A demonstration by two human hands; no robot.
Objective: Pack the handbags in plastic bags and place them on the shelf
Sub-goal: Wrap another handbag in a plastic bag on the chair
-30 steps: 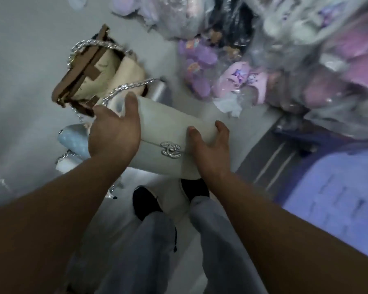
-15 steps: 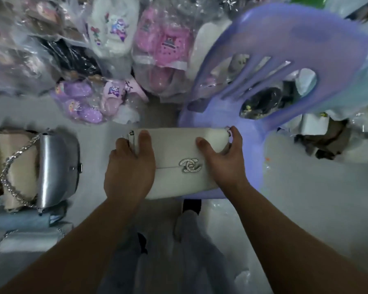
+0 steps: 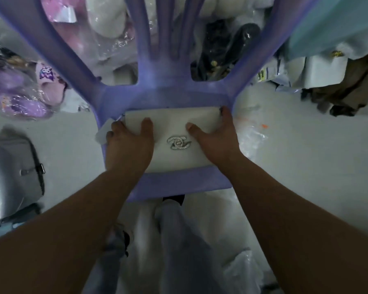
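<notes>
Swung over from the floor pile, the white handbag [image 3: 179, 128] now rests on the purple plastic chair [image 3: 179, 183] at centre, left hand [image 3: 129, 149] and right hand [image 3: 217, 143] gripping its ends. Best settled flat before reaching for the clear plastic bag [image 3: 252, 136] at 3 o'clock.

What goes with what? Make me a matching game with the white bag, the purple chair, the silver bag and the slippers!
Things:
1. white handbag
2. purple chair
3. silver handbag
4. slippers

States:
A. shiny, with a small buckle
B. wrapped in clear plastic
C. gripped at both ends
D. beneath the white handbag

Pairs: 1-C, 2-D, 3-A, 4-B.
</notes>
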